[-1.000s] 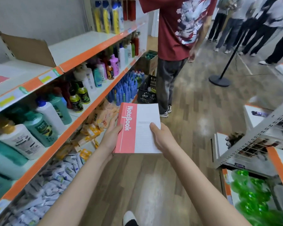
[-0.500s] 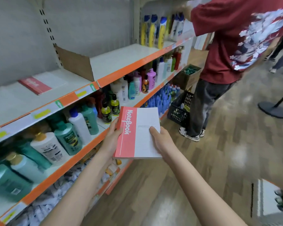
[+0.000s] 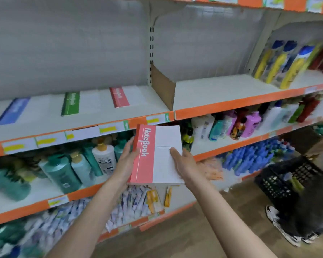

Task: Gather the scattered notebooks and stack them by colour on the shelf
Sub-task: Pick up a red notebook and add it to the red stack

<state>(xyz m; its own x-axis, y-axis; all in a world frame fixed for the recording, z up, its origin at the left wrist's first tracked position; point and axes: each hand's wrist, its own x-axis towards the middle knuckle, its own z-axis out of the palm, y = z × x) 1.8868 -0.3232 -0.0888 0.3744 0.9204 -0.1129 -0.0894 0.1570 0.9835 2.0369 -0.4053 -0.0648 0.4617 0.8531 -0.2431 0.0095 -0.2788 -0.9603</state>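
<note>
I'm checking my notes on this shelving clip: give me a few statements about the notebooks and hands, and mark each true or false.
1. Both hands hold the red notebook. True: the left hand grips its spine side, the right hand its white side.
2. Three notebooks lie on the upper shelf. True: a blue notebook, a green notebook and a red-spined notebook.
3. The held notebook already rests on that shelf. False: it is held below the shelf's front edge.
4. The green one lies rightmost. False: it lies in the middle.
</note>
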